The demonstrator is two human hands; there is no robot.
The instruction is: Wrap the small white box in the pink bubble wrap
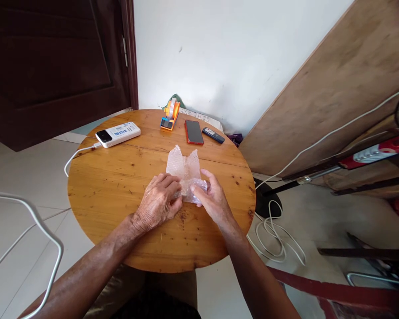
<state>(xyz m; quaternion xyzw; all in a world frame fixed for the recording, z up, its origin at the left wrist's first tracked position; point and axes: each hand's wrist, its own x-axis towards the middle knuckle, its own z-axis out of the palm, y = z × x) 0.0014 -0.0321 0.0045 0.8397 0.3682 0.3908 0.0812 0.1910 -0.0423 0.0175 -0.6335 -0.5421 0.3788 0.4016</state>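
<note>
A piece of clear bubble wrap (192, 172) lies in the middle of the round wooden table (119, 186), with two flaps standing up at its far side. My left hand (161, 197) is curled over the wrap's left edge, its fingers closed on it. On the right side, my right hand (213, 195) grips a folded part of the wrap, thumb on top and index finger stretched along the edge. Whatever the folds may hold inside is not visible.
A white power bank (123, 133) with a cable sits at the table's left. Toward the back are an orange tape dispenser (170, 114), a red-edged phone (194, 132) and a dark blue device with a small screen (213, 135). White cable loops (275, 235) lie on the floor at right.
</note>
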